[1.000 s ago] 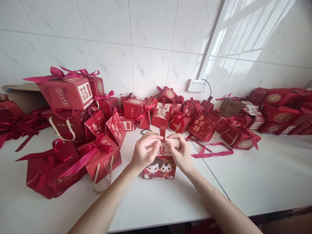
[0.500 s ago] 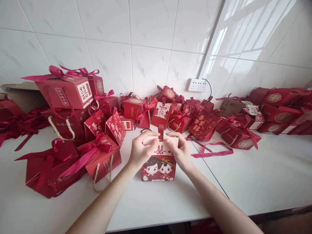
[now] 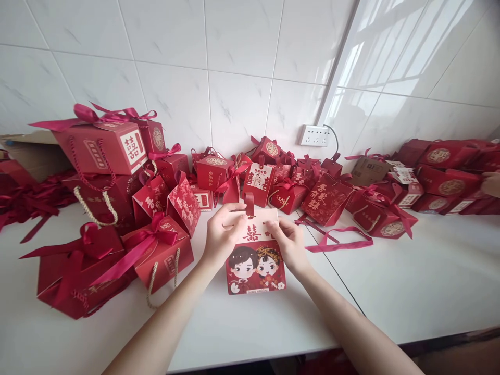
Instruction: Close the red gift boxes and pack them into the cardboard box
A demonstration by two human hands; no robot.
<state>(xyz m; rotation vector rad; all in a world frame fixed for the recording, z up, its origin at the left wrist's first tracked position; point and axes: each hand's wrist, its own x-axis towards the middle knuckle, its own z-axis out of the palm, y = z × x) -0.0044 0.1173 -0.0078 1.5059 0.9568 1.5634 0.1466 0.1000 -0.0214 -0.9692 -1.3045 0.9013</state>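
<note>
Head cam: L hand [image 3: 222,229] half-curled, pinching upper L edge of cartoon-couple wedding favor box [image 3: 256,268] next to its red loop [image 3: 249,203]; R hand [image 3: 291,242] pinches upper R edge, thumb in front. Box roughly upright btwn hands, at white tabletop [image 3: 390,286]; can't tell if touching. Other red gift boxes [image 3: 327,200] behind.

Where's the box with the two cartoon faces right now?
In the head view, the box with two cartoon faces is just below the middle, held between the left hand and right hand, nearer than the red boxes.
</note>
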